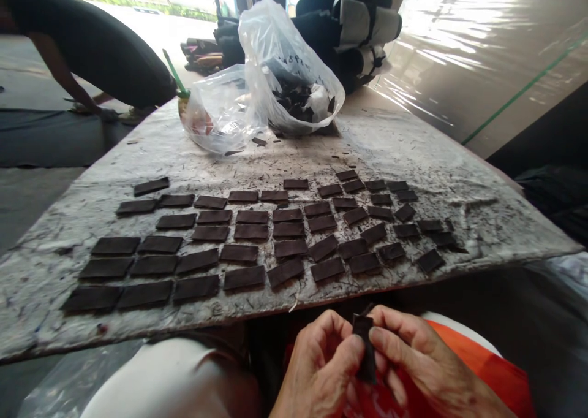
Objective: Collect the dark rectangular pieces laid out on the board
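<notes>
At the lower right of the frame, below the edge of the worktable (158, 139), we hold a small dark piece (367, 370) between our two hands. Our left hand (316, 360) and right hand (425, 353) are curled nearly closed, each thumb pressing it against bent fingers, probably because something so small and limp needs pinching from both sides. Across the middle lie flat dark rectangles (244, 277) in loose rows, presumably spread apart so each stays separate. At upper centre, a clear plastic bag (269, 41) holds dark scraps together.
</notes>
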`<state>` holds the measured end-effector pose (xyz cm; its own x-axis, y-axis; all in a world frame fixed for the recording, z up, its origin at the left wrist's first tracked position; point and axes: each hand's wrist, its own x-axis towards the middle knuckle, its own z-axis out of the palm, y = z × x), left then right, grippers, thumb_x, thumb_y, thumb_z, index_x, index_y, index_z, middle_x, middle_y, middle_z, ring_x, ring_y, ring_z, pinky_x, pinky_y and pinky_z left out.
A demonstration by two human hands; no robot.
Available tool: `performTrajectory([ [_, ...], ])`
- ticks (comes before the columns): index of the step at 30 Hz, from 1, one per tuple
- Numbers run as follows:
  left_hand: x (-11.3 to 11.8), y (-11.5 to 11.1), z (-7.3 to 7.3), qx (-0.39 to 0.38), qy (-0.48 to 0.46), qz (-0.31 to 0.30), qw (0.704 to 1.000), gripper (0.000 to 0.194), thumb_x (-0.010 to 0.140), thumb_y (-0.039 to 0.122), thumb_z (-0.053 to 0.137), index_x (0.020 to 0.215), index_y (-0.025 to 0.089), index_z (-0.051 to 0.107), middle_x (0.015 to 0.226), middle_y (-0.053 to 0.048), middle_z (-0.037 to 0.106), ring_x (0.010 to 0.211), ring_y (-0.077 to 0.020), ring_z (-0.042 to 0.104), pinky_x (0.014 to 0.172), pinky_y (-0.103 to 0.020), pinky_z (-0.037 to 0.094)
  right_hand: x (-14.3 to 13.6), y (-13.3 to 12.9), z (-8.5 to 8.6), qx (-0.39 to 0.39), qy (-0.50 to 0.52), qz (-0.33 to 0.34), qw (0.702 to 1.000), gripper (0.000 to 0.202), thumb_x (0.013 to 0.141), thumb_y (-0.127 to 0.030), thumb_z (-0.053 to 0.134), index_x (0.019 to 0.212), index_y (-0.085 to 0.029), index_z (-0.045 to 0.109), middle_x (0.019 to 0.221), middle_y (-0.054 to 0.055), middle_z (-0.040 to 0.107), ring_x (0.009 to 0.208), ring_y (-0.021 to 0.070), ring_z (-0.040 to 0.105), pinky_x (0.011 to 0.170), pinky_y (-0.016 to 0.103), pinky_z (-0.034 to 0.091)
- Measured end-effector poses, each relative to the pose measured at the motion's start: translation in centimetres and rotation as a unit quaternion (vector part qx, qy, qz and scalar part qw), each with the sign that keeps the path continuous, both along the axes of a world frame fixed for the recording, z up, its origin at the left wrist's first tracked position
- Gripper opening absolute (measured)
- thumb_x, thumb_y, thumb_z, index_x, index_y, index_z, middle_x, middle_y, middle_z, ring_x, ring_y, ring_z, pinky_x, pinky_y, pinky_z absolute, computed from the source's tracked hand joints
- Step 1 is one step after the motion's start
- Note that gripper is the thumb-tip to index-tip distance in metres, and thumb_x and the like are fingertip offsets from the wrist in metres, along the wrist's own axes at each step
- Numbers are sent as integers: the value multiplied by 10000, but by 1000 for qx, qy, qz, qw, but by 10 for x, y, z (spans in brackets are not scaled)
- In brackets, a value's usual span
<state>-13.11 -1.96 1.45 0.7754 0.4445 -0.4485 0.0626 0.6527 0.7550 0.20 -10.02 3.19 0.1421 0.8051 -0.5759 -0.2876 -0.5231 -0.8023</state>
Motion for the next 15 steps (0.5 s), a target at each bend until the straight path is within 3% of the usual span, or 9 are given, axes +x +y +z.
performTrajectory([
  [7, 2, 0, 0, 10, 2, 5, 1000, 387, 723, 532, 645, 710, 199, 449, 579, 68, 461, 446, -75, 436, 459, -209, 339, -1, -6, -2, -10, 9, -44, 999, 379, 753, -508, 675, 700, -191, 475, 500, -92, 486, 391, 42, 404, 402, 164, 275],
  [11, 0, 3, 4, 29, 11, -44, 999, 356, 801, 537, 553, 755, 201, 447, 541, 54, 503, 428, -87, 447, 446, -210, 331, -1, -8, 5, -1, 17, -5, 1000, 307, 830, -436, 618, 728, -172, 499, 626, -55, 516, 531, 61, 432, 501, 174, 334],
  [15, -2, 4, 2, 98, 34, -34, 994, 405, 776, 574, 570, 685, 206, 428, 575, 64, 412, 495, -82, 338, 458, -214, 261, -1, -6, 0, 8, -45, 43, 998, 419, 783, -586, 579, 708, -196, 445, 602, -61, 442, 531, 81, 371, 489, 191, 300],
])
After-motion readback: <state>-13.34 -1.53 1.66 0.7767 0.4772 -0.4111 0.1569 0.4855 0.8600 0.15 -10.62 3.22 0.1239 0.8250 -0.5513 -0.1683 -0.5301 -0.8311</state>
